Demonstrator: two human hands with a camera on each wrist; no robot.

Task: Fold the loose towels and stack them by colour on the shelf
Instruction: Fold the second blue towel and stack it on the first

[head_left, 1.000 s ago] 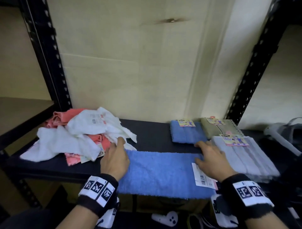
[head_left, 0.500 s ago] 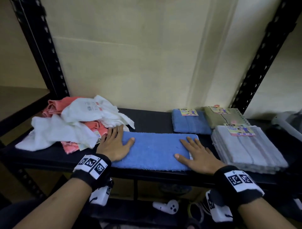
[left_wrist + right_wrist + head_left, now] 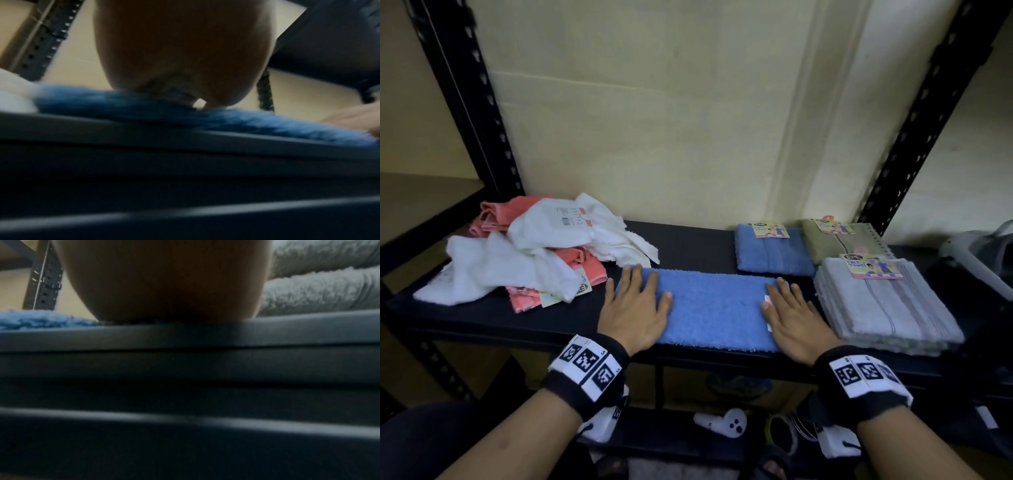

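A blue towel (image 3: 717, 308) lies folded into a long strip on the front of the black shelf (image 3: 688, 246). My left hand (image 3: 635, 308) presses flat on its left end with straight fingers. My right hand (image 3: 792, 317) presses flat on its right end, beside a white tag (image 3: 768, 301). In the left wrist view the palm (image 3: 185, 56) rests on the blue towel (image 3: 144, 108). In the right wrist view the palm (image 3: 164, 280) sits at the shelf edge (image 3: 185, 334), next to the blue towel (image 3: 41, 319).
A loose heap of white towels (image 3: 517, 270) and pink towels (image 3: 585, 263) fills the shelf's left. Folded piles stand at the right: blue (image 3: 772, 251), beige (image 3: 839, 241), grey (image 3: 883, 305). Black uprights (image 3: 469, 102) flank the shelf. A white controller (image 3: 722, 423) lies below.
The blue towel's hanging front half was folded up onto the shelf, making a narrower strip. Both hands then flattened and spread toward its two ends.
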